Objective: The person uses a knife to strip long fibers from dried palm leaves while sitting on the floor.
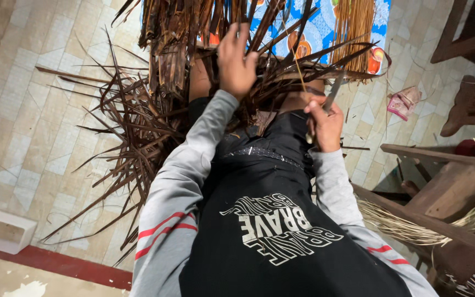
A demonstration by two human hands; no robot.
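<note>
The left hand (236, 61) clutches dry leaf strips (138, 126), probably light, stiff and brittle, while the right hand (324, 125) grips a knife (333, 92) just beside them.

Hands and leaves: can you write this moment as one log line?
left hand: gripping dry leaves | right hand: holding knife | pile on tiled floor | wooden bench at right

Over the person's black-clothed lap, the left hand (236, 61) grips a bundle of dark brown dried palm-leaf strips (160, 60). Just right of that bundle, the right hand (324, 125) clasps a slim grey-bladed knife (333, 93), blade pointing up.
</note>
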